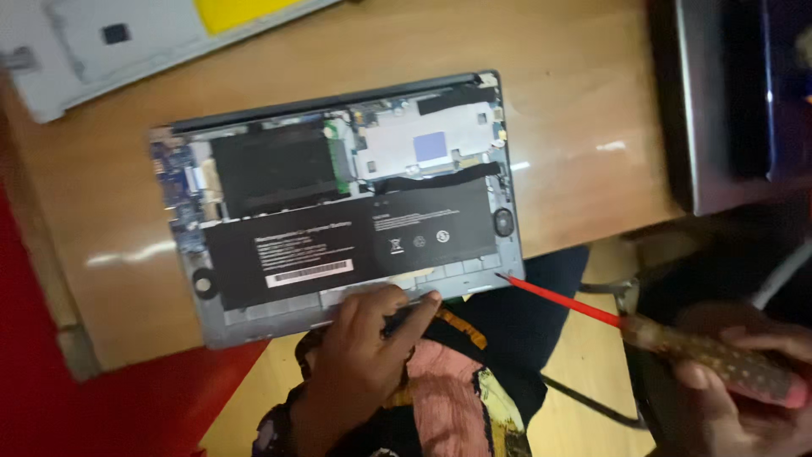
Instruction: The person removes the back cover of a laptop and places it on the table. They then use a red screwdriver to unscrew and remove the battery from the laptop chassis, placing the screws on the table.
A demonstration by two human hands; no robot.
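Observation:
An opened laptop (507, 245) lies bottom-up on the wooden table (575, 110), with its flat black battery (355, 245) and circuit boards exposed. My left hand (364, 347) grips the laptop's near edge, fingers curled over the rim. My right hand (736, 381) at the lower right holds a screwdriver (710, 355) with a speckled brown handle and a red shaft. The shaft's tip touches the laptop's near right corner (501, 273).
A grey device lid with a yellow patch (127, 51) lies at the table's far left. Another dark device (727, 101) sits at the right edge. A red surface (51, 355) is at the lower left. My lap in patterned cloth (457, 389) is below the table edge.

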